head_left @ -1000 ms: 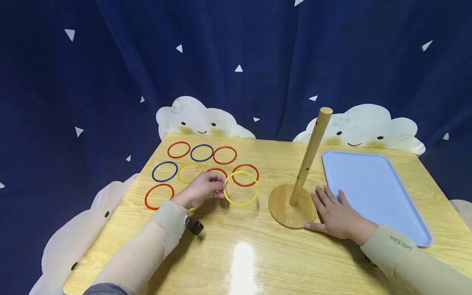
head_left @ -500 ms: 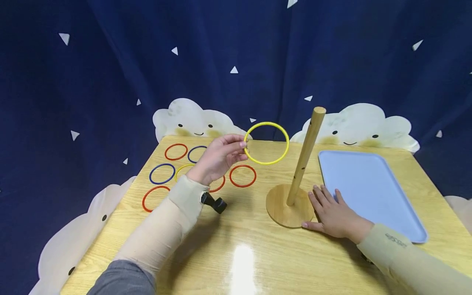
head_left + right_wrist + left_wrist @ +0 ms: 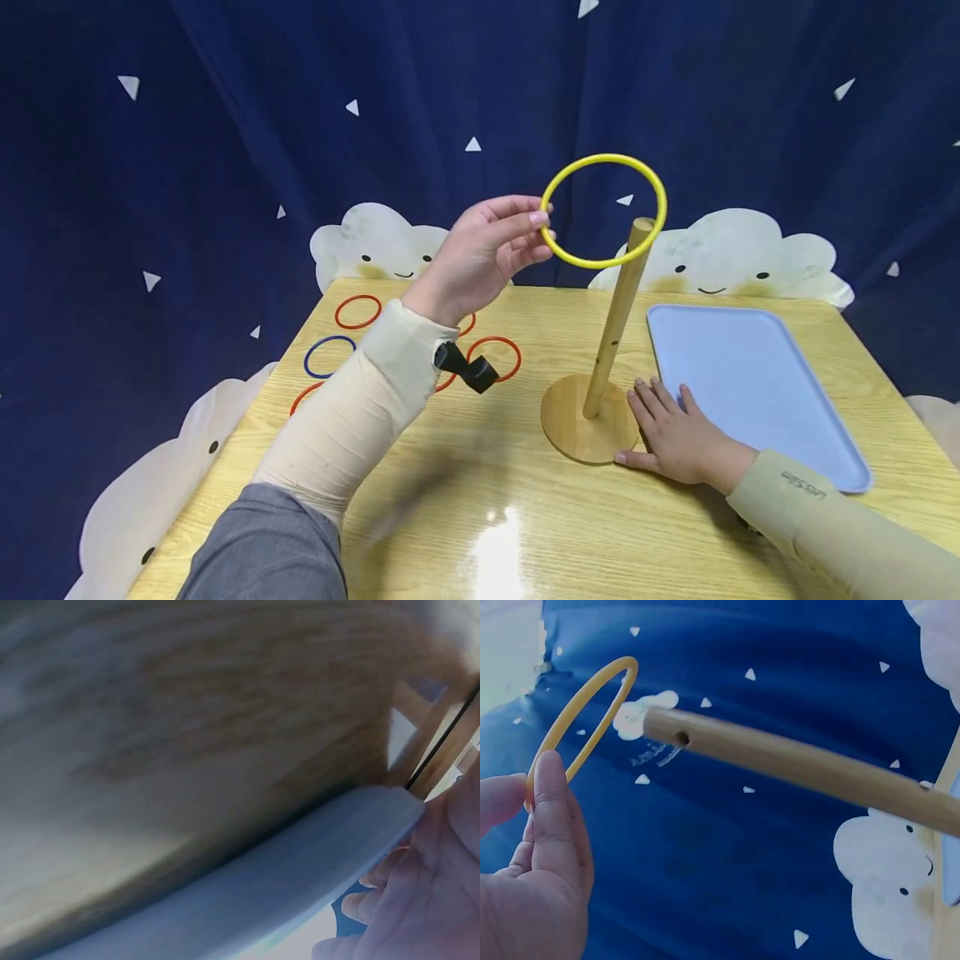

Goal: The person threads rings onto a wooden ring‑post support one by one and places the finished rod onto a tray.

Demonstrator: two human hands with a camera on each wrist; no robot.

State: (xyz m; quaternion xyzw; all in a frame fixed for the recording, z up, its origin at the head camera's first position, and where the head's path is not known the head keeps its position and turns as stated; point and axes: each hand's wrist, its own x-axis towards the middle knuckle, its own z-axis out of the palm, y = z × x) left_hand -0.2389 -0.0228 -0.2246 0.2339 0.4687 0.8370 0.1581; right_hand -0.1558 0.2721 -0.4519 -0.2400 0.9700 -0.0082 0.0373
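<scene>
Left hand [image 3: 491, 250] has risen, pinching the yellow ring [image 3: 603, 158] at its fingertips; the ring now nears the top of the post [image 3: 618, 317] to that hand's right, apparently not yet around it. Right hand [image 3: 686, 442], unmoved, grasps nothing beside the base [image 3: 567, 421].

A yellow ring [image 3: 579, 703] is pinched by the left hand [image 3: 544, 877] and held at a slant near the tip of a wooden stick [image 3: 780, 761]. A little hole [image 3: 682, 739] is seen close to that tip. Behind, a blue curtain [image 3: 727, 847] is dotted with white triangles [image 3: 800, 939], and a smiling cloud [image 3: 874, 859] is shown on it, turned sideways.
</scene>
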